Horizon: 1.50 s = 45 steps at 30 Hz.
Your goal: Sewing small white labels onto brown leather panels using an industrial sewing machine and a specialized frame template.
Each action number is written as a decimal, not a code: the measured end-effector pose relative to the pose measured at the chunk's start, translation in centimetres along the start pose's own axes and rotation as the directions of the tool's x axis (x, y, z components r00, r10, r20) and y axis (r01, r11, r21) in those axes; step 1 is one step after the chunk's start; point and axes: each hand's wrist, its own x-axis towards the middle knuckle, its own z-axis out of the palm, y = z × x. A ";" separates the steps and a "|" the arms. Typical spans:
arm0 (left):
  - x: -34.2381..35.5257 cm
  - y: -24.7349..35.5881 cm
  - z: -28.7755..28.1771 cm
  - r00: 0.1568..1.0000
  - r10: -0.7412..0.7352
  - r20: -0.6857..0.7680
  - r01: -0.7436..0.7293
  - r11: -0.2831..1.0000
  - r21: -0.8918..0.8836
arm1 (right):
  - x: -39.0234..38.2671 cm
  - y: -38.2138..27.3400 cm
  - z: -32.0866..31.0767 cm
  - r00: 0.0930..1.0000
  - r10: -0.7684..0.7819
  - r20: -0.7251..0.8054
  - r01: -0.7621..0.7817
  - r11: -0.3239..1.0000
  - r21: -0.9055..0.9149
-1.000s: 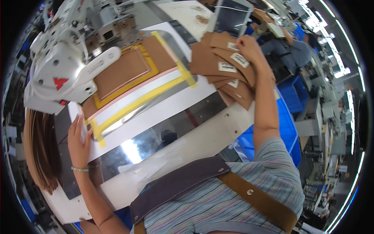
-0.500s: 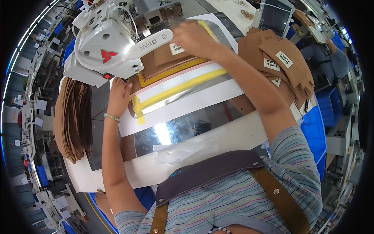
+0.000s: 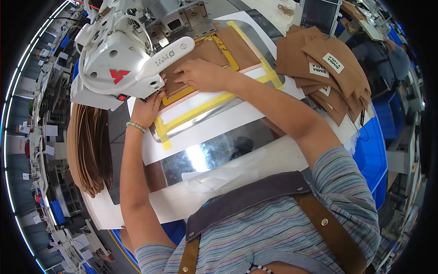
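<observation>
My right hand (image 3: pixel 198 75) lies over a brown panel (image 3: pixel 200 53), with its fingers spread and pointing left. Around that panel runs a yellow rectangular frame (image 3: pixel 229 58). My left hand (image 3: pixel 148 109) rests at the frame's left end, fingers stretched out; some fingertips are hidden by the white head of a sewing machine (image 3: pixel 114 59). Frame and panel lie on a flat template edged with yellow tape (image 3: pixel 200 109), which has white and pink strips along its near side. More brown material shows inside the tape at the right.
Brown pieces with white labels (image 3: pixel 315 50) are piled at the right. A folded brown stack (image 3: pixel 89 150) stands at the left edge. Behind the right pile is a control screen (image 3: pixel 317 18). A shiny metal plate (image 3: pixel 219 148) lies nearer me; a blue bin (image 3: pixel 372 150) is at the right.
My right hand has moved left and nearer to me, from the template's far side onto the brown panel. The white label beside it no longer shows. My left hand stays by the machine head.
</observation>
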 end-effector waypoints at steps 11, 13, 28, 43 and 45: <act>2.1 -3.0 1.9 0.989 0.084 -0.121 -0.079 0.996 0.040 | -0.6 1.9 0.0 0.997 0.079 0.019 -0.081 0.955 0.285; 1.4 -4.4 2.0 0.994 0.042 -0.104 -0.042 0.999 -0.004 | -0.2 1.3 0.2 0.996 0.034 0.078 -0.042 0.994 0.105; 2.8 -1.2 -0.1 0.972 0.216 -0.090 -0.170 0.915 0.367 | 0.4 -0.6 0.0 0.982 -0.008 0.191 -0.023 0.987 0.157; 3.1 -4.5 2.7 0.985 0.008 -0.174 -0.037 0.986 -0.165 | -0.1 0.4 0.8 0.989 -0.027 0.143 0.020 0.999 0.049; 1.8 -8.4 2.7 0.981 -0.124 -0.149 0.118 0.992 -0.046 | 1.0 -0.2 0.7 0.988 -0.042 0.146 0.034 0.998 0.059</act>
